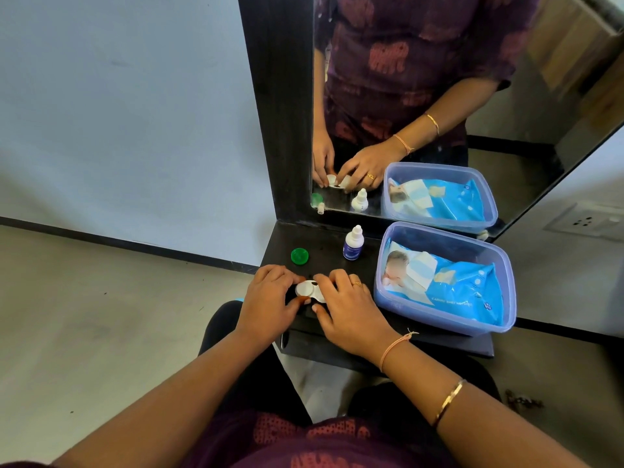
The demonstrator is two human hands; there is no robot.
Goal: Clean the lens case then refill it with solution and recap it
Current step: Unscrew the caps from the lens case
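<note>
2 bare hands meet over a white contact lens case [310,291] that lies near the front edge of a small dark shelf [337,261], toward its left side. The left hand [270,298] curls round the left end of the case, its thumb under the near rim and its fingers over the far side, so it is grasping the case. The right hand [347,305] covers the right end, fingertips pressed on or against that half; whether it pinches a cap or only steadies the case cannot be told, as the fingers hide that part. The left well of the case shows as a pale round disc between the 2 hands, with a small dark spot at its far edge.

A green screw cap [299,256] lies by itself on the shelf just behind the left hand, near the left edge, apart from the case. A small white dropper bottle of solution [353,243] with a dark blue label stands upright toward the back edge, its white cap on. Just right of it, a translucent blue plastic tub [499,292] fills the right end of the shelf and holds a blue pack of baby wipes [449,288].

A dark-framed mirror [439,96] rises from the back edge of the shelf and reflects the hands, bottle, tub and green cap. The right wrist wears a thread band [393,347] and a gold bangle [449,400], and a ring [356,284] sits on 1 finger.
</note>
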